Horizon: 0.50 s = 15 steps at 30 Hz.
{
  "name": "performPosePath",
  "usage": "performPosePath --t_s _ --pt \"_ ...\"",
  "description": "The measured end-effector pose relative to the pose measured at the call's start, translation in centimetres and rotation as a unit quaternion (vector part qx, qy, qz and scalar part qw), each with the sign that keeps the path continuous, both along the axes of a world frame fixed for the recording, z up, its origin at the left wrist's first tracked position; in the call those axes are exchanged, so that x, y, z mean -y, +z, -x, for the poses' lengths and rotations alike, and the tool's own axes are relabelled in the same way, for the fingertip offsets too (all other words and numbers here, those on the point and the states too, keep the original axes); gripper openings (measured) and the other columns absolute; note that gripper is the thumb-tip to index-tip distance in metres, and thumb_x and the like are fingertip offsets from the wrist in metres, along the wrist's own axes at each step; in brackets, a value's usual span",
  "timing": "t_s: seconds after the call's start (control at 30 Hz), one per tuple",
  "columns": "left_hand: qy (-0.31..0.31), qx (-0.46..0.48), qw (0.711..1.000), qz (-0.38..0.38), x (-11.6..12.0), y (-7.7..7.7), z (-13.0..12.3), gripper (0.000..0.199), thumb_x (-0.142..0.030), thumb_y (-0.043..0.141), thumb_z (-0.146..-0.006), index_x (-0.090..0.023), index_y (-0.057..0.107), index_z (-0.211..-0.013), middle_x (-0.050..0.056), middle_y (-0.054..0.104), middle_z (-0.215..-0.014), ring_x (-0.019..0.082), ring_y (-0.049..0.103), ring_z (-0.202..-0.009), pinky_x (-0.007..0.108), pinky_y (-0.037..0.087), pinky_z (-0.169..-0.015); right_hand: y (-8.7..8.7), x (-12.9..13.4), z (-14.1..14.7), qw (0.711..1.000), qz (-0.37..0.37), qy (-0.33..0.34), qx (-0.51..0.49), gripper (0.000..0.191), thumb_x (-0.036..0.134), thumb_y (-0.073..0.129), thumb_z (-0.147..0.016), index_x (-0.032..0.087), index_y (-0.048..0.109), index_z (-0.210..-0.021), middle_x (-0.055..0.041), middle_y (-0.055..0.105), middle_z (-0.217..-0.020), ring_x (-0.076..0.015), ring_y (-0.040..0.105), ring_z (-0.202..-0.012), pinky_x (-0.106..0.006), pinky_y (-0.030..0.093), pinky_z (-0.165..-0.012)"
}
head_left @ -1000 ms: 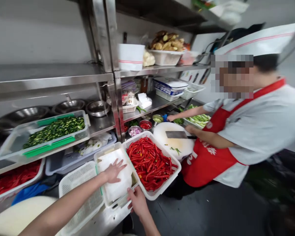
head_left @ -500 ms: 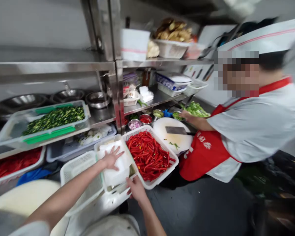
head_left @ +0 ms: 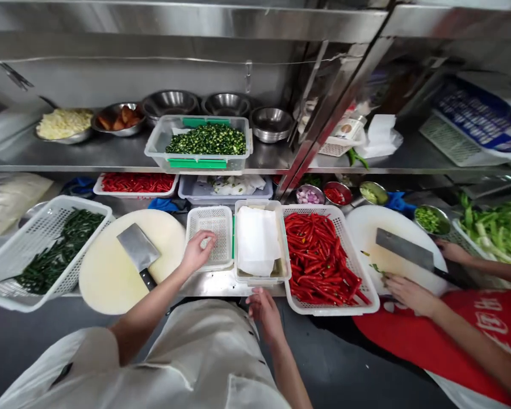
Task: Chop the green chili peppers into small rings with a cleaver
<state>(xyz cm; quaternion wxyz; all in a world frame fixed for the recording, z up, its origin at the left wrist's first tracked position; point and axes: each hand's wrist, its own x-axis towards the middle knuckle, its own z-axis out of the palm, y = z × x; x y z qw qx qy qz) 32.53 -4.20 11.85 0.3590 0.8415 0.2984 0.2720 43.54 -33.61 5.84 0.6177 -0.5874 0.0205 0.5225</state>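
Observation:
My left hand hovers over a small white perforated basket, its fingers loosely curled with a gap at the thumb and nothing visible in them. Below the front edge of a clear plastic container, my right hand hangs half curled, fingers apart and holding nothing. White paper sheets cover most of that container's contents. To its right stands a white basket full of red chili peppers. A cleaver lies on the round cutting board at my left.
A co-worker's hands are at another round board with a cleaver. Far left is a basket of cut green vegetables. A tub of chopped greens and steel bowls stand on the shelf.
My left hand has lifted off the white paper and moved left over the small basket. My right hand has come away from the container's edge. The view has swung left.

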Motion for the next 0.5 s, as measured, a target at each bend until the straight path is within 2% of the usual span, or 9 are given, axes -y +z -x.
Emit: performPosePath --t_s 0.07,0.1,0.17,0.23,0.3,0.4,0.5 --pt "0.046 -0.038 0.997 0.043 1.3 -1.7 5.1 0.027 -0.045 0.055 -0.107 -0.023 0.07 -0.102 0.006 0.074 -0.107 0.024 0.071 -0.103 0.039 0.057 -0.097 0.6 -1.3 0.9 1.0 -0.009 0.016 -0.022 0.059 0.08 0.065 -0.085 0.025 0.063 -0.106 -0.0019 0.07 -0.085 -0.0142 0.054 -0.056 -0.025 0.039 -0.048" --pt "0.055 -0.059 0.995 0.053 2.1 -2.4 7.3 0.027 -0.045 0.054 -0.107 -0.023 0.07 -0.102 0.006 0.074 -0.106 0.024 0.071 -0.103 0.039 0.057 -0.095 0.8 -2.0 1.5 0.998 -0.013 0.046 -0.032 0.058 0.079 0.066 -0.084 0.025 0.063 -0.104 -0.0009 0.069 -0.084 -0.0133 0.053 -0.056 -0.024 0.038 -0.048" --pt "0.053 -0.092 0.993 0.055 3.8 -3.0 10.7 0.026 -0.044 0.053 -0.107 -0.024 0.069 -0.101 0.007 0.074 -0.105 0.025 0.07 -0.104 0.041 0.056 -0.097 0.9 -3.1 2.6 0.987 -0.019 0.149 -0.052 0.056 0.077 0.071 -0.083 0.024 0.064 -0.098 -0.0003 0.069 -0.083 -0.0117 0.051 -0.056 -0.023 0.035 -0.048" --pt "0.048 -0.107 0.992 0.049 5.2 -2.7 12.9 0.023 -0.042 0.054 -0.107 -0.024 0.066 -0.099 0.008 0.073 -0.105 0.025 0.068 -0.104 0.041 0.055 -0.097 0.6 -4.3 3.7 0.963 -0.012 0.264 -0.049 0.055 0.076 0.074 -0.083 0.022 0.065 -0.091 -0.0008 0.069 -0.081 -0.0111 0.051 -0.056 -0.022 0.031 -0.047" --pt "0.059 -0.105 0.992 0.046 6.0 -1.9 14.4 0.02 -0.038 0.055 -0.107 -0.024 0.06 -0.094 0.008 0.072 -0.104 0.024 0.067 -0.103 0.041 0.055 -0.096 0.0 -5.9 4.4 0.941 -0.006 0.339 -0.011 0.055 0.076 0.074 -0.082 0.022 0.064 -0.086 -0.001 0.07 -0.079 -0.0117 0.051 -0.055 -0.022 0.031 -0.046" --pt "0.077 -0.096 0.992 0.04 6.1 -0.7 16.6 0.024 -0.031 0.053 -0.106 -0.024 0.051 -0.083 0.008 0.07 -0.102 0.023 0.066 -0.102 0.04 0.054 -0.095 -0.6 -9.3 5.1 0.924 -0.016 0.376 0.075 0.056 0.079 0.071 -0.082 0.024 0.062 -0.086 -0.0015 0.071 -0.079 -0.0142 0.055 -0.057 -0.024 0.037 -0.048" --pt "0.089 -0.113 0.989 0.025 5.5 -0.1 19.6 0.025 -0.025 0.054 -0.102 -0.024 0.047 -0.078 0.009 0.07 -0.099 0.023 0.064 -0.101 0.039 0.054 -0.093 -0.4 -13.8 6.0 0.903 -0.026 0.397 0.161 0.056 0.08 0.064 -0.085 0.025 0.062 -0.09 -0.0037 0.073 -0.084 -0.0175 0.061 -0.061 -0.027 0.043 -0.051"
